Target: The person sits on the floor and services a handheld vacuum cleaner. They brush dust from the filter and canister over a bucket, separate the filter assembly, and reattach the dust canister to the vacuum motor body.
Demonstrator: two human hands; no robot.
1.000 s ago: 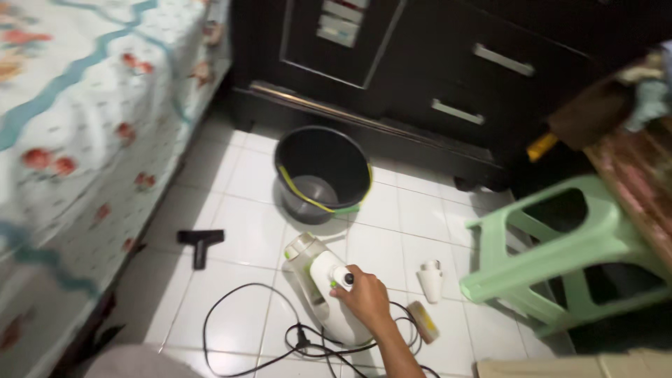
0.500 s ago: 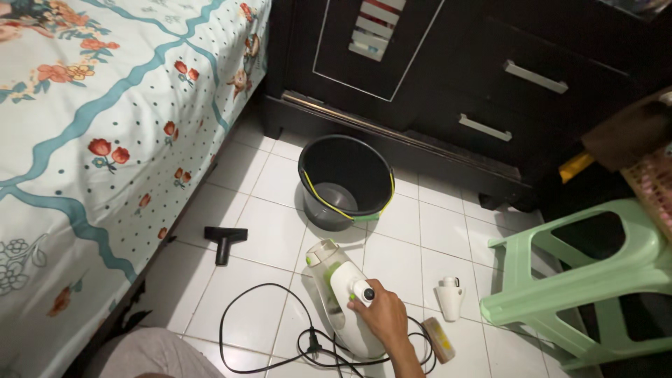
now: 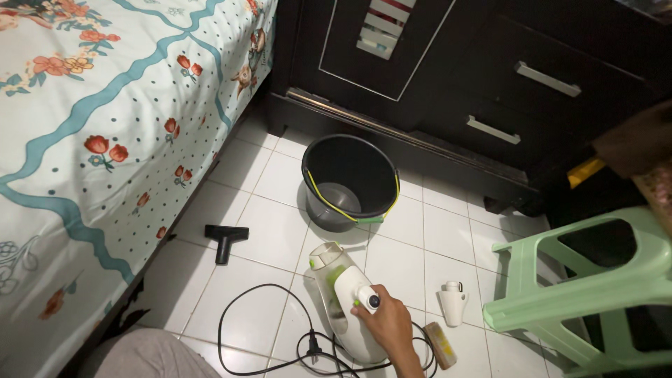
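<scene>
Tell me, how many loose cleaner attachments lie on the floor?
3: a black nozzle near the bed, a white nozzle and a small brush right of the cleaner. Others may be hidden.

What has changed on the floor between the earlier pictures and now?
Very little. The right hand stays on the white and green appliance, same grip. The bucket, black nozzle, cord and green stool have not moved; only the camera shifted.

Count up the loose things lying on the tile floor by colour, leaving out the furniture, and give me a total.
Black: 3, bucket, T-shaped nozzle, power cord
White: 2, handheld cleaner under the right hand, small nozzle
Tan: 1, brush
Total: 6
</scene>
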